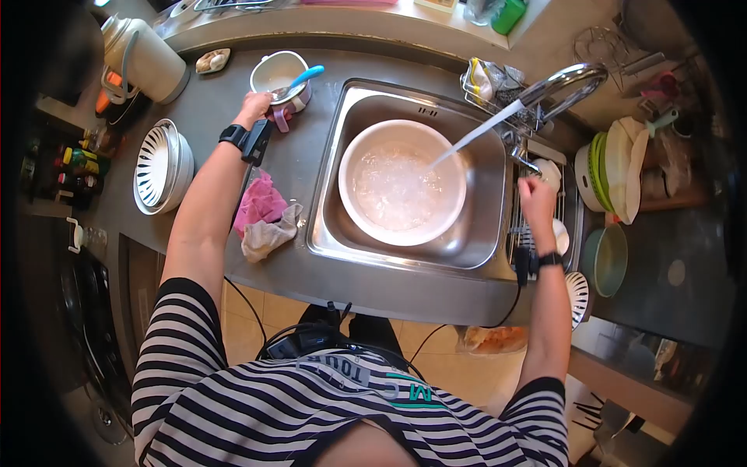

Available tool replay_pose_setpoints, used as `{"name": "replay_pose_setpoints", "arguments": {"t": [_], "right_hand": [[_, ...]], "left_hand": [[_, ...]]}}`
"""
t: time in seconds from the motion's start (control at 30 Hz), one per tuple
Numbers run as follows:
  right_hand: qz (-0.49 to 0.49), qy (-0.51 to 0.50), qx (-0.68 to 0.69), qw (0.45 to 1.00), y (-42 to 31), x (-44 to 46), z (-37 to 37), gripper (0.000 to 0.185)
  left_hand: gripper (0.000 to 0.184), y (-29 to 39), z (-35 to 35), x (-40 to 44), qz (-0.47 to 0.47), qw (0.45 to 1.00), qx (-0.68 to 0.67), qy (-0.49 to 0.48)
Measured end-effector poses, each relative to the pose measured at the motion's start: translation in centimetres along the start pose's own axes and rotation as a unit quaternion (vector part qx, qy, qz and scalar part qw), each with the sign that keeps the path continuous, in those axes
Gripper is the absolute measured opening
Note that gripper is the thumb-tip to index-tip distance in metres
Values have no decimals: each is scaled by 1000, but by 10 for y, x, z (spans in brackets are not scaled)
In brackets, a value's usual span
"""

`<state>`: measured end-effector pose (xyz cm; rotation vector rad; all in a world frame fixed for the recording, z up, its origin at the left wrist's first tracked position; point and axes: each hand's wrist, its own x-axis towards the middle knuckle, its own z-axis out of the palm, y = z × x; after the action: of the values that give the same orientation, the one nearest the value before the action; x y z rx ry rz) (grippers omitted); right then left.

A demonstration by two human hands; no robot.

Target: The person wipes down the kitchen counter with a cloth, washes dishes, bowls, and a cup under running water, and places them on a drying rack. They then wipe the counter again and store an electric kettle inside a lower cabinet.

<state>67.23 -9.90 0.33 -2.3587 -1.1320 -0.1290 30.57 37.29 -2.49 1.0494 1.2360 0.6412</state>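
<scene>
My left hand [255,109] reaches to the near left side of a white cup [280,68], its fingers closed at the cup's wall. A spoon with a blue handle [306,75] lies across the cup's rim, its metal end close to my fingers. The cup's pinkish handle [282,119] points toward me. My right hand [537,199] is closed at the tip of the faucet lever [527,162]; its fingertips are partly hidden. Water runs from the faucet [564,75] into a round white basin [349,198] that holds bubbling water in the steel sink [327,226].
A pink cloth [261,201] and a greyish cloth [270,233] lie left of the sink. Stacked bowls and a striped colander [153,165] stand farther left, near an electric kettle pot [148,62]. On the right are a dish rack [572,226] and a green bowl [606,261].
</scene>
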Motion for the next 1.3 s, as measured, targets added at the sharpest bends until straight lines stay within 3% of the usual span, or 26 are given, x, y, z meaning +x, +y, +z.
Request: {"name": "replay_pose_setpoints", "arguments": {"t": [0.1, 0.17, 0.27, 0.3, 0.37, 0.4, 0.47, 0.5, 0.57, 0.63, 0.67, 0.77, 0.8, 0.9, 0.93, 1.0, 1.1, 1.17, 1.3], "right_hand": [[23, -60, -83, 994, 12, 50, 9, 20], [34, -20, -105, 994, 17, 59, 8, 20], [17, -4, -126, 992, 35, 61, 13, 20], [28, 11, -134, 991, 31, 55, 12, 20], [87, -51, 6, 995, 6, 47, 26, 21], [124, -102, 183, 970, -25, 42, 33, 23], [205, -210, 452, 842, -87, 19, 50, 30], [217, -284, 539, 762, -104, 12, 58, 45], [277, -355, 649, 614, -140, 0, 70, 58], [233, -388, 702, 550, -154, -8, 81, 61], [249, -357, 699, 568, -152, -11, 85, 59], [254, -356, 684, 584, -143, -18, 82, 59], [286, -337, 674, 592, -143, -22, 83, 52], [280, -299, 588, 698, -134, -28, 95, 44], [260, -274, 543, 750, -132, -30, 101, 44], [216, -221, 445, 840, -132, -32, 109, 44], [45, -119, 177, 976, -134, -23, 101, 51], [45, -122, 115, 985, -126, -12, 109, 52], [59, -156, 9, 986, -105, 1, 145, 46]], "left_hand": [[39, -2, 1, -9, 5, 999, -49, -12], [38, 2, 5, -33, 22, 993, -101, -64], [35, 14, 11, -64, 24, 987, -53, -152], [38, 15, 25, -87, 37, 989, -36, -140], [45, 11, 44, -121, 8, 975, -36, -221], [51, 1, 53, -127, -14, 974, -27, -226], [48, -26, 78, -143, -24, 963, -56, -261], [50, -32, 90, -156, -47, 956, -80, -278], [50, -60, 109, -159, -99, 933, -105, -330], [50, -72, 125, -179, -120, 924, -153, -328], [50, -80, 129, -177, -150, 901, -175, -368], [49, -101, 131, -172, -293, 865, -249, -324], [44, -107, 130, -173, -290, 858, -258, -338], [41, -114, 124, -175, -285, 867, -241, -331], [41, -123, 123, -167, -312, 848, -267, -335], [41, -129, 122, -165, -290, 876, -221, -316], [38, -144, 124, -159, -249, 904, -152, -312], [36, -152, 123, -149, -238, 920, -64, -303], [35, -136, 115, -156, -210, 958, -12, -195]]}}
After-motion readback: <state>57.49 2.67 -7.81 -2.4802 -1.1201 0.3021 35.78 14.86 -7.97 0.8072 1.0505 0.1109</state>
